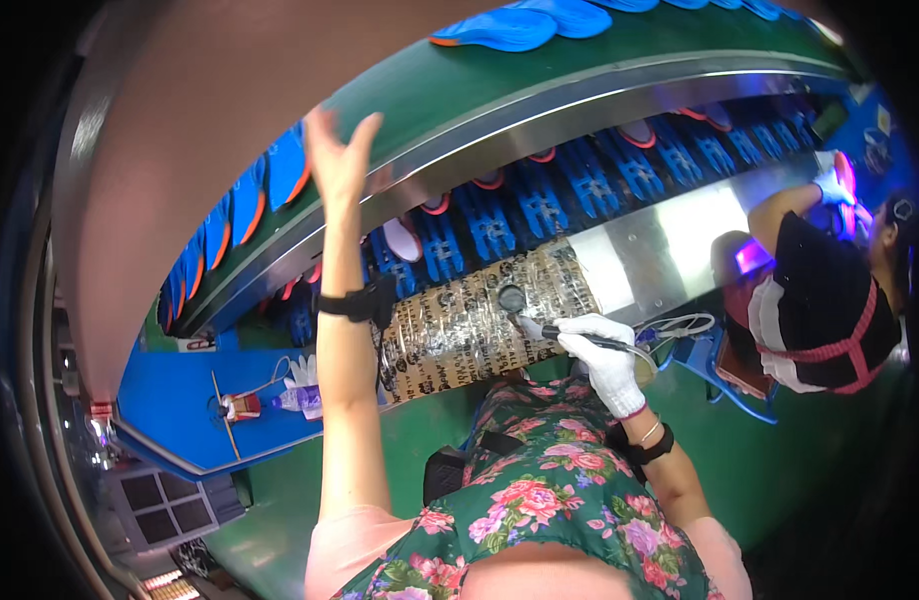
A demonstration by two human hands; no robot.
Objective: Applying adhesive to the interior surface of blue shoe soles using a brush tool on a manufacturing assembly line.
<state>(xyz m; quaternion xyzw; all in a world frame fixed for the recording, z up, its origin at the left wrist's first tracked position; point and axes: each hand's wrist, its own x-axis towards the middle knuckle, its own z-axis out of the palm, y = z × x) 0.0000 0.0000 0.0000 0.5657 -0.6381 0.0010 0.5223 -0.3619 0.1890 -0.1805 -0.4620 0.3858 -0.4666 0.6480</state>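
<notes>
My bare left hand (342, 155) reaches out over the green conveyor belt (420, 105), fingers spread and slightly blurred, with nothing in them. Beside it lies a row of blue, orange-edged sole-shaped pieces (248, 203). A white glove covers my right hand (605, 360), which is closed on a black-handled tool (570, 337) with a pale tip and a dark cord or tube behind it. That tip is near a small round dark dish (512, 299) on a work surface wrapped in brown printed tape (450, 345). The tool's exact kind cannot be made out.
Under the upper belt's metal edge runs a line of blue racks (543, 208) with pink-rimmed soles. A co-worker (820, 290) sits at the right, gloved hand on a pink-lit piece. At the left, a blue table (180, 400) carries a purple-labelled bottle (308, 401) and small items.
</notes>
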